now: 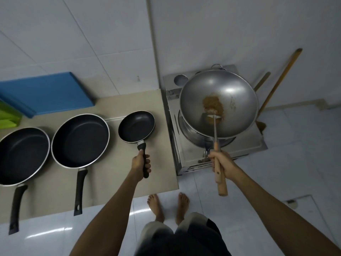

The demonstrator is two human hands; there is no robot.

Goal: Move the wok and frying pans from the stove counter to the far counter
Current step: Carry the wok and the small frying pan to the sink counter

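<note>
A steel wok (228, 97) with a brown patch inside sits tilted over the steel stove (193, 154). My right hand (221, 163) grips two wooden handles together, the wok's and that of a metal spatula (215, 124) lying in the wok. My left hand (141, 164) is closed around the black handle of a small black frying pan (136, 126) on the beige counter (114, 182). A medium frying pan (81, 139) and a large frying pan (20, 154) rest to the left, handles toward me.
A blue board (46, 93) and green items (7, 115) lie at the counter's back left. Two long wooden sticks (276, 84) lean on the wall right of the stove. My bare feet (168, 207) stand on the white tiled floor.
</note>
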